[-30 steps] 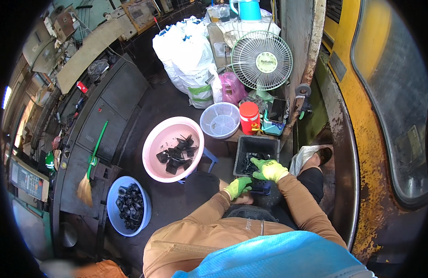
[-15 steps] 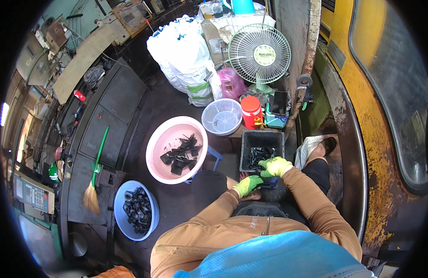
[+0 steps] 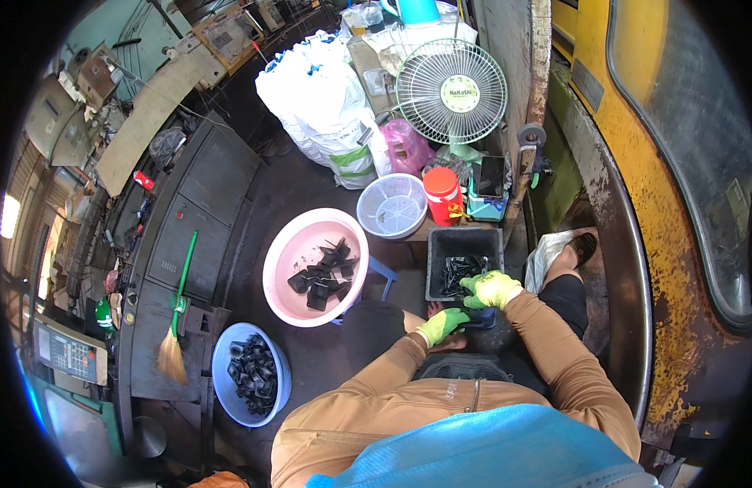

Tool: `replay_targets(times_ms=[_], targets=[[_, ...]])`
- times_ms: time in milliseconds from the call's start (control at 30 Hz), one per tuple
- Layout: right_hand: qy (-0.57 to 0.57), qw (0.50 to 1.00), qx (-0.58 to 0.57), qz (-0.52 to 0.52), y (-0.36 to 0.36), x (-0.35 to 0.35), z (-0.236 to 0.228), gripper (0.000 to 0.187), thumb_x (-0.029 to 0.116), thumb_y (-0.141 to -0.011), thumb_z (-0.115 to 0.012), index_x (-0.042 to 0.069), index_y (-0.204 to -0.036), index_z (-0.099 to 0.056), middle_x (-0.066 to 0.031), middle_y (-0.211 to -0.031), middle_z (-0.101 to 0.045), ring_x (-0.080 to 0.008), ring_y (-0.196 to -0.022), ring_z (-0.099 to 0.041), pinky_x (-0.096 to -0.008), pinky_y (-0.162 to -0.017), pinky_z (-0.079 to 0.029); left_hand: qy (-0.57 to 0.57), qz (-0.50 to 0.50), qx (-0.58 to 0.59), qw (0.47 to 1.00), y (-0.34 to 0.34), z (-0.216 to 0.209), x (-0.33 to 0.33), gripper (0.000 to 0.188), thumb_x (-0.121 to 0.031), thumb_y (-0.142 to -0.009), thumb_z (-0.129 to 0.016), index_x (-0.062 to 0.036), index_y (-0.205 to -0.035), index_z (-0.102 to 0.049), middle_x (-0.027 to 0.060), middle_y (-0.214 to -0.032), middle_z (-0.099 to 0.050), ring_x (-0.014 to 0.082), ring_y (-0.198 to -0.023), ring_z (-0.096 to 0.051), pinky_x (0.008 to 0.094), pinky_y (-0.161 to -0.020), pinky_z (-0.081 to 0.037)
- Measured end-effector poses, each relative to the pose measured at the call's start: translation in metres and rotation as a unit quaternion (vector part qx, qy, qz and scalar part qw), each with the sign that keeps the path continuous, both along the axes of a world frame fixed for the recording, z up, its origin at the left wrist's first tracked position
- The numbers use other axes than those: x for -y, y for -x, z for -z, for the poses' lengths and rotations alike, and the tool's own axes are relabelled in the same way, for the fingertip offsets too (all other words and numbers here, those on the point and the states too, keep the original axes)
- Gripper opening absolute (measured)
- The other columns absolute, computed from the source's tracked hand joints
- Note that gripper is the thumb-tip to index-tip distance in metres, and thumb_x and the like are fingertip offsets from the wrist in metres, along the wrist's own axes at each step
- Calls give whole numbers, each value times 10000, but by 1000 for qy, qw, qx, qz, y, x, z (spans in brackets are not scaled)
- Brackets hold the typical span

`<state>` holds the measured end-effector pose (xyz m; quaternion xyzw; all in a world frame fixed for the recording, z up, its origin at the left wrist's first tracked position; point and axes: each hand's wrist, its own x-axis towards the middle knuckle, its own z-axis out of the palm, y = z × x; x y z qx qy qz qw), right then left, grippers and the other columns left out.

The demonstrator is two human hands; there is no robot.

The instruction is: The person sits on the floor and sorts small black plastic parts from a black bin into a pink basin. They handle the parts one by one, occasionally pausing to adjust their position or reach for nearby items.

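Observation:
My right hand (image 3: 490, 289), in a yellow-green glove, is at the near right edge of a black bin (image 3: 499, 246). Its fingers are bent together, and whatever they hold is hidden. Inside the bin lie small dark, slender pieces (image 3: 459, 275). Closer to my body, my left hand (image 3: 442, 325), gloved alike, is closed with its fingertips towards a dark blue-black thing (image 3: 479, 318) below the bin. What sits in its grip is too small to make out.
A pink basin (image 3: 280, 281) with black angular pieces stands on a blue stool (image 3: 382, 275) to the left. A blue tub (image 3: 223, 382) of black parts is nearer. Beyond are a translucent basin (image 3: 390, 185), a red jar (image 3: 443, 195) and a fan (image 3: 452, 89). Yellow machinery (image 3: 677, 268) borders the right.
The view has shifted slightly, moving the surroundings a little in the picture. Both hands stay close to the bin's near side, with little change in their pose.

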<state>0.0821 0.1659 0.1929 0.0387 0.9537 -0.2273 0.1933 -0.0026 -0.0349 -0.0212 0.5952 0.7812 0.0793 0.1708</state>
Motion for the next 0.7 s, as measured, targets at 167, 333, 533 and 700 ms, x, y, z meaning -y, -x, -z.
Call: replay_targets(times_ms=[167,333,533,700], targets=[[10,1000,-4,-9,-1,1,-2,683,478,-838,-613,66,-1378,-532,-230,-1181,-658,-373,-1091,-634,-437,-946,-482,-14,-19,-116,993,-1,63,0,745,-455,-753,-648,-183,-1422,-465,357,-1483,-334,475,-1387,-339,546,-1096,-338],[11,1000,-7,-7,-3,2,-6,678,478,-838,-618,63,-1368,-539,-232,-1169,-662,-375,-1079,-639,-435,-941,-486,-81,-22,-55,995,-3,22,-3,525,-406,-809,-594,-193,-1289,-606,278,-1412,-467,472,-1305,-430,556,-1078,-347],[10,1000,1,-3,-2,4,-7,678,475,-833,-622,65,-1366,-544,-229,-1166,-664,-369,-1084,-640,-423,-946,-487,-24,37,-5,999,-5,-40,-2,435,-396,-877,-537,-230,-1266,-639,245,-1329,-555,443,-1290,-447,537,-1095,-321],[10,1000,6,-7,-2,3,-6,684,470,-833,-619,70,-1380,-532,-234,-1193,-652,-367,-1105,-632,-420,-961,-480,-2,15,40,999,3,4,-3,545,-380,-842,-584,-145,-1333,-560,298,-1415,-431,512,-1324,-324,543,-1121,-247]])
